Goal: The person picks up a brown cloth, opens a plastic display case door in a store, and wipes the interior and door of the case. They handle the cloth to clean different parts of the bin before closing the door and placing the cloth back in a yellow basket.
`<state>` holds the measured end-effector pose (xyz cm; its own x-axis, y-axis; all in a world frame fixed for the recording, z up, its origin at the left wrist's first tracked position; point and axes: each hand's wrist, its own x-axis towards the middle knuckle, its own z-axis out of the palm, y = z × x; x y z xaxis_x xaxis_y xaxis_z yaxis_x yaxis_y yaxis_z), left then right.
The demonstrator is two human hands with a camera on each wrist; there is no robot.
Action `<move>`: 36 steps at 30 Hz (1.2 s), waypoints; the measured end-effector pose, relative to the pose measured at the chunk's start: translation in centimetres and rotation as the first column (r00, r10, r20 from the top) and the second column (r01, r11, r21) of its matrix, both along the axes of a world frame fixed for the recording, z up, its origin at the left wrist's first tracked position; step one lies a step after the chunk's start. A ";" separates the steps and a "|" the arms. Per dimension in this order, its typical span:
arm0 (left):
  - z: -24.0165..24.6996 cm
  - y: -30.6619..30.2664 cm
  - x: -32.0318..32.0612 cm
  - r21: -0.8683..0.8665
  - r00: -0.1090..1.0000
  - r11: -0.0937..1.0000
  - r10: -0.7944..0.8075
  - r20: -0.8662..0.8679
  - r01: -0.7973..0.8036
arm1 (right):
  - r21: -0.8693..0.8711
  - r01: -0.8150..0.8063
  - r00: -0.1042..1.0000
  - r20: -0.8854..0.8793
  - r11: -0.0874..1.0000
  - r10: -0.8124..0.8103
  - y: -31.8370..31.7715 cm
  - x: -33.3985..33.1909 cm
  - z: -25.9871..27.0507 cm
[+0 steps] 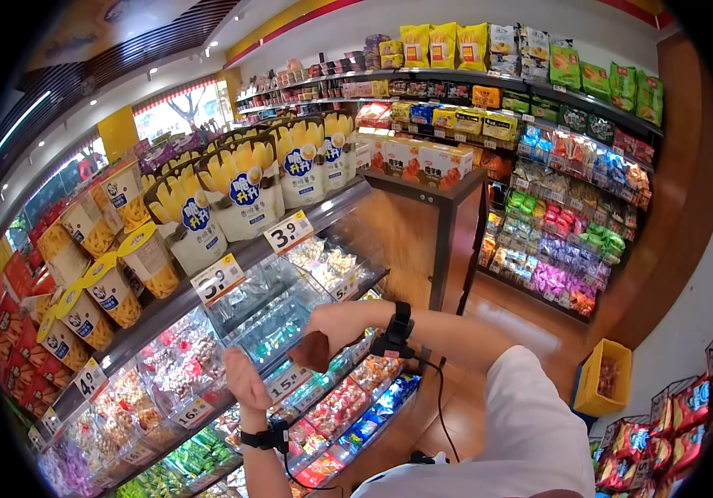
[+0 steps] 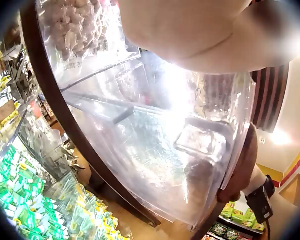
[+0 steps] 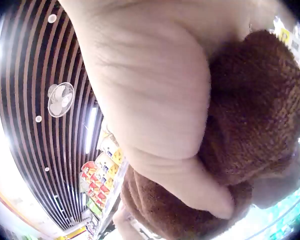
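My right hand point(image 1: 341, 324) point(image 3: 150, 95) grips a bunched brown cloth point(image 1: 311, 352) point(image 3: 260, 105) with the thumb over it, at a clear plastic bin point(image 1: 269, 330) in the display case. Through the clear wall of the bin point(image 2: 140, 150), the left wrist view shows the cloth point(image 2: 244, 167) at its far right side. My left hand point(image 1: 244, 380) point(image 2: 190, 32) is by the case's front edge, left of the cloth and apart from it; its fingertips are hidden and its grip is unclear.
Snack cups point(image 1: 86, 314) and bags point(image 1: 244, 187) stand along the case top behind price cards point(image 1: 288, 232). Wrapped sweets point(image 1: 344, 408) fill lower bins. A wooden end panel point(image 1: 406, 241) rises beyond the right hand; a yellow crate point(image 1: 590, 390) sits on the floor at right.
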<state>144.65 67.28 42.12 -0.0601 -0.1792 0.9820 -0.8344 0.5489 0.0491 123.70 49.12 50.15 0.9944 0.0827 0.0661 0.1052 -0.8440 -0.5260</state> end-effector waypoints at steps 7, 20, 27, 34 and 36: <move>-0.4 -0.4 0.3 0.055 1.000 0.998 0.015 0.012 -0.015 | -0.365 0.049 0.972 -0.196 0.930 -0.128 1.9 2.8 -0.8; 0.2 -0.4 -0.3 0.059 0.999 0.997 0.040 0.009 -0.040 | -0.019 -0.080 0.937 -0.341 0.997 0.069 2.7 5.6 -0.2; -0.1 -0.4 0.6 0.017 0.998 0.998 0.059 0.032 -0.059 | 0.027 -0.074 0.990 -0.116 0.997 0.077 2.3 5.5 -0.5; -0.6 -0.7 0.9 0.034 0.999 0.999 0.035 0.026 -0.036 | 0.011 -0.100 0.993 -0.065 0.995 0.100 4.4 6.7 -1.3; -1.0 -0.6 1.0 0.060 0.999 0.998 0.033 0.024 -0.035 | -0.139 -0.117 0.991 -0.084 0.983 0.106 6.8 7.0 -0.5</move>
